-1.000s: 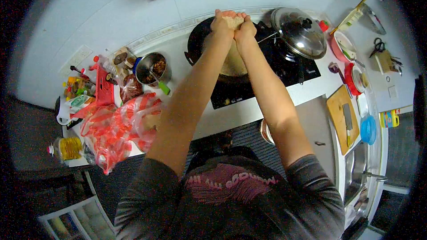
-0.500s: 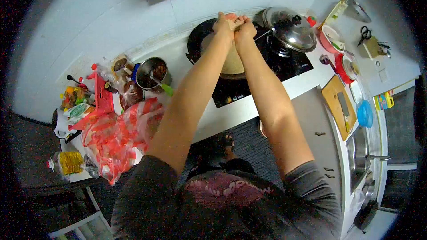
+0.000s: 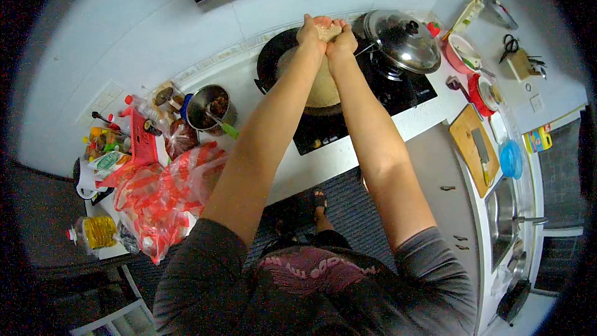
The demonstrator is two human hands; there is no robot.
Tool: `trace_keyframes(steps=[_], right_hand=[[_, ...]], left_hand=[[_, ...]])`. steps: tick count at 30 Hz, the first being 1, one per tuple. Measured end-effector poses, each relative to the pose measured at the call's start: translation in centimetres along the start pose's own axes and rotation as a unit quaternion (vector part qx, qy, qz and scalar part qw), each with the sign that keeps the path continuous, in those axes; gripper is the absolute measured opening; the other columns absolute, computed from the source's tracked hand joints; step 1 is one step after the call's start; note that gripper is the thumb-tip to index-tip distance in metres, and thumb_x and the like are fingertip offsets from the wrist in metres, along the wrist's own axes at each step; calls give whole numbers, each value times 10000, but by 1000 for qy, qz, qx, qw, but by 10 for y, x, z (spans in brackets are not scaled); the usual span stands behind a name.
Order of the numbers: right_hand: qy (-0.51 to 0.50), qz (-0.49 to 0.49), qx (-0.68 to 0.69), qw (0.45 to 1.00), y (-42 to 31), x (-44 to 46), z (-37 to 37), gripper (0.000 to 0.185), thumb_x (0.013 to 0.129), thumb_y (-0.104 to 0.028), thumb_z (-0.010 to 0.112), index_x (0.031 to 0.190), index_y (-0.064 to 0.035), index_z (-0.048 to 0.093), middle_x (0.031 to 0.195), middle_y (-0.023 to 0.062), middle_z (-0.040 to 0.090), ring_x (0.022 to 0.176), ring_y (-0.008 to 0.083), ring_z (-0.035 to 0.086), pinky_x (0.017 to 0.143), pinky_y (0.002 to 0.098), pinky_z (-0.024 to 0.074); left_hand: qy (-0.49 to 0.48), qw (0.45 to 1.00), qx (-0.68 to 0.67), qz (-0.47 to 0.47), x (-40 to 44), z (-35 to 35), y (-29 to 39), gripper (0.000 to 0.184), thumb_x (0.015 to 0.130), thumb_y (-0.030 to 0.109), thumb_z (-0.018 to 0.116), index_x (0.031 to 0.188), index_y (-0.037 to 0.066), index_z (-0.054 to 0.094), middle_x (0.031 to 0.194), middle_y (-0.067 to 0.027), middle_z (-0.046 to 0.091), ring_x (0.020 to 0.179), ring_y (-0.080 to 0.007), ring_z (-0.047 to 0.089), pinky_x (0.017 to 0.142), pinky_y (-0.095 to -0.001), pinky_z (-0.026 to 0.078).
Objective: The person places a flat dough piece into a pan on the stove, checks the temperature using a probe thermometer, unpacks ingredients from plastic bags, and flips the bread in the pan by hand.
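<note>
My left hand point(image 3: 310, 35) and my right hand point(image 3: 344, 42) are cupped side by side above a dark wok point(image 3: 268, 62) on the black cooktop. Pale, grainy stuff point(image 3: 328, 32) lies heaped in the two palms, held between both hands. Its exact kind is too small to make out. Below my wrists, a broad layer of similar beige grains point(image 3: 324, 90) covers the inside of the wok, partly hidden by my forearms.
Right of the wok stands a pan with a shiny lid point(image 3: 407, 40). A steel pot point(image 3: 200, 109) with a green-handled utensil is to the left, near red-striped plastic bags point(image 3: 168, 193). A knife point(image 3: 480, 149) rests on a cutting board point(image 3: 465, 134) at the right.
My cupped hands have opened wider and tilted, so more of the pale grains shows in the palms. The view has shifted slightly.
</note>
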State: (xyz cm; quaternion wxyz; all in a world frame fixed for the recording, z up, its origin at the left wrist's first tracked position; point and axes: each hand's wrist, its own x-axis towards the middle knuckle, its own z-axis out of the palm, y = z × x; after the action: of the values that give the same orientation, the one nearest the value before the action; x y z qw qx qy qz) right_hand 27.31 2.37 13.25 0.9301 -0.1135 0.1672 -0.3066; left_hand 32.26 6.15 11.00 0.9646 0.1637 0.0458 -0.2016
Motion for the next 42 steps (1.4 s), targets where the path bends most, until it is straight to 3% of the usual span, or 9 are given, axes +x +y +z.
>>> trace_keyframes(steps=[1,4,12,18,30,33,39,42], right_hand=[[-6,-5,5,1000,1,4,-3,195,917,-142,361,817,-31,486,787,64,510,748,208,489,734,353,445],[2,-28,9,1000,3,6,-9,184,900,-132,369,825,-19,494,790,73,518,740,209,498,708,352,449],[41,-99,0,994,13,16,-10,194,886,-99,371,837,24,513,813,94,539,743,210,520,674,360,454],[16,-58,-15,998,8,20,-12,206,931,-167,362,894,-18,499,838,62,527,792,193,515,721,338,448],[42,-36,-38,998,8,35,-24,175,904,-116,423,885,23,527,832,89,555,716,185,539,558,279,453],[35,-67,-97,992,7,26,-22,165,897,-100,423,876,25,529,801,88,564,654,177,538,519,267,437],[69,-40,-219,972,12,48,-38,152,889,-99,421,836,-5,528,726,77,558,554,160,509,447,238,393],[49,-5,-143,989,10,58,-46,152,891,-105,418,806,-22,512,700,69,546,555,153,505,441,227,385]], left_hand=[[-13,1000,-23,-9,0,-1,0,456,920,347,387,708,-37,512,716,-147,576,646,-266,568,614,-399,515],[81,992,87,53,-14,10,-3,467,917,356,393,691,-34,516,732,-159,579,666,-276,572,649,-406,518],[87,992,71,64,-21,16,0,455,920,337,396,690,-38,513,748,-163,580,740,-286,578,703,-420,509],[78,992,73,60,-11,12,-1,445,916,348,406,705,-26,517,734,-151,587,727,-273,587,683,-381,503],[100,983,122,94,-12,8,-3,424,908,343,420,727,-30,510,746,-145,593,692,-272,599,667,-363,501],[104,978,143,107,-10,1,-4,422,909,342,418,731,-29,508,746,-143,593,686,-271,600,665,-353,499],[108,976,141,123,-7,-6,-6,428,914,334,407,719,-32,511,697,-140,584,672,-260,599,640,-328,493],[109,973,162,123,-8,-7,-1,430,918,328,402,715,-34,512,689,-145,579,658,-263,595,639,-324,496]])
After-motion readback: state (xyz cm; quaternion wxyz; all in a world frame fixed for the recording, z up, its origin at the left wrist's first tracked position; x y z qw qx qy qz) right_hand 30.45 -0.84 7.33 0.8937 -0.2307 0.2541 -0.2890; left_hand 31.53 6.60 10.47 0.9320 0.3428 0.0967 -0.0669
